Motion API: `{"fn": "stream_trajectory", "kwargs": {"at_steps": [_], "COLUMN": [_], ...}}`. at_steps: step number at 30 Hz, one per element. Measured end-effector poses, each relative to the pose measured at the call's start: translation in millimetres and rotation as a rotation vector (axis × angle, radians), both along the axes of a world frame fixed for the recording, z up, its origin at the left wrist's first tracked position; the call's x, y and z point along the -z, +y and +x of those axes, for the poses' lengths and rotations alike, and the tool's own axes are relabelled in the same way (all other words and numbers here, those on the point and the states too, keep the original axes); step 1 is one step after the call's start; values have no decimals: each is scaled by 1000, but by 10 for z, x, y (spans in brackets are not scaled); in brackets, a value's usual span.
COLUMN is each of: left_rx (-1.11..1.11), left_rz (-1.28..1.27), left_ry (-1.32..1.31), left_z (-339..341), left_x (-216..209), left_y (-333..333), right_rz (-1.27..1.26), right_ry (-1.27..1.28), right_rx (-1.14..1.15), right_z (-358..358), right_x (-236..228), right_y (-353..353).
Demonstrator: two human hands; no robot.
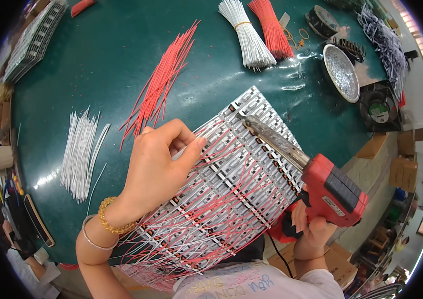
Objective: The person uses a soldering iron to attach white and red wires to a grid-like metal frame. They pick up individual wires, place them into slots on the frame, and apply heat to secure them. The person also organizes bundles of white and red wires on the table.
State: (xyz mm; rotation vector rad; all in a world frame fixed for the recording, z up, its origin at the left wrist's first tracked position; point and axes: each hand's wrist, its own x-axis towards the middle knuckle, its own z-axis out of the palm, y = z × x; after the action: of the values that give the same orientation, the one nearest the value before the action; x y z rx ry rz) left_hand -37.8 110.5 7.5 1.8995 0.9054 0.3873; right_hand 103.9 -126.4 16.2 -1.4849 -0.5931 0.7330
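A rack (226, 174) of small grey parts in rows lies tilted in front of me, with many red and white wires trailing from it toward my body. My left hand (159, 159) is closed in a pinch over its left side, a thin white wire (212, 133) at the fingertips. In my right hand (314, 226) is a red and black soldering gun (333, 192). Its dark tip points far and left, over the upper rows of the rack. Whether the tip touches a part I cannot tell.
On the green table (116, 65) lie loose red wires (164, 74), loose white wires (79, 154), and tied white (246, 35) and red bundles (271, 30). A metal bowl (341, 72), a tape roll (322, 21) and a black fan (380, 107) stand at the right.
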Motion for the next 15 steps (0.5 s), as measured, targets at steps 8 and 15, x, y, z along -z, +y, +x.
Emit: {"fn": "stream_trajectory", "kwargs": {"at_steps": [8,15], "left_rx": [38,52], "left_rz": [69,113], "left_ry": [17,35], "left_z": [10,6], "left_x": [-6,-13], "left_y": [6,-1], "right_rz": [-129,-83], "right_ry": [-215,-160], "right_rx": [-119,-79], "right_z": [110,63], "right_x": [173,153], "right_y": [-142,-124]}}
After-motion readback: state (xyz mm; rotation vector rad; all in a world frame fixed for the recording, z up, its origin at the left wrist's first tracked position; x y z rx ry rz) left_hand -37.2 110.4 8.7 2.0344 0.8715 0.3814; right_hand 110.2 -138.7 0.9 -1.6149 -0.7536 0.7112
